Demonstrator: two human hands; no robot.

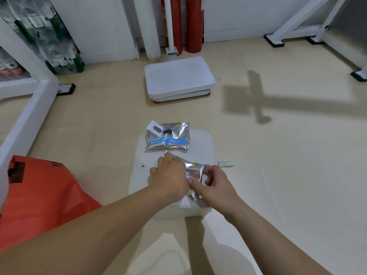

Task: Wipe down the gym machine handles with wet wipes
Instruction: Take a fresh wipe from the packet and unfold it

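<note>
Through the head camera: gripped a crumpled silver foil wipe packet (195,171) with both hands, low over a white padded seat (202,143). Curled the left hand (170,175) round the packet's left end; pinched its right edge with the right hand (214,185). Appeared to be working the foil open, though could not tell whether a wipe had come out. Left a second silver foil wet-wipe pack with a blue band and a lifted white flap (167,138) lying flat on the far part of the same seat, just beyond the hands. Made out no loose wipe and no machine handle, only white metal frame bars (29,116) at the left and an orange plastic bag (39,195) beside the seat. Judged the task barely begun: getting a wipe out in hand, every handle left to wipe.
</note>
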